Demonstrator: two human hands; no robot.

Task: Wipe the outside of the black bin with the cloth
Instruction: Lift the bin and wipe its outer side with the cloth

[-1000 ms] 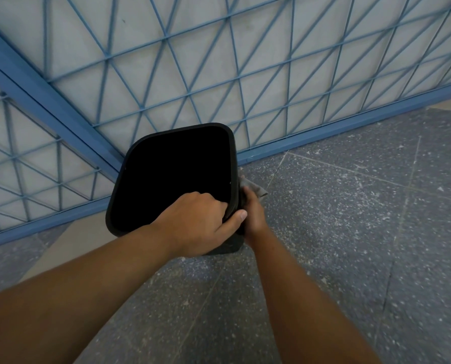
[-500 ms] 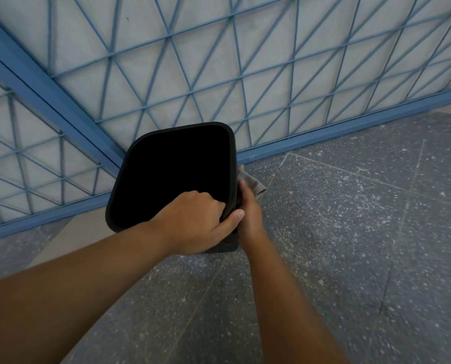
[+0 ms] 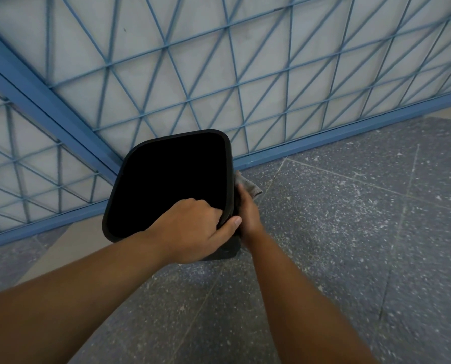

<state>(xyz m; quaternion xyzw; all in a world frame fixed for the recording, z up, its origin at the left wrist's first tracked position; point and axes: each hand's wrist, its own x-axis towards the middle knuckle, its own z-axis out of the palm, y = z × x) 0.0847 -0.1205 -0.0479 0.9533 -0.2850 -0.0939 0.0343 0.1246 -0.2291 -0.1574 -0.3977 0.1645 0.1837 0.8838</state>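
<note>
The cloth is carried up the bin's right wall

The black bin [image 3: 166, 179] is stood on the speckled floor [image 3: 350, 232], close to the blue lattice railing [image 3: 219, 74], and is steadied at its near right rim by the left hand [image 3: 193, 229], whose fingers are hooked inside and whose thumb is laid over the edge. The grey cloth [image 3: 249, 186] is pressed against the outer right wall by the right hand [image 3: 248, 214], which is closed on it; compared with a second ago, hand and cloth are found slightly further up and along that wall, with more cloth shown beyond the fingers. The stroke on this side is judged to be under way. The other walls cannot be seen, so their state cannot be told.
</note>
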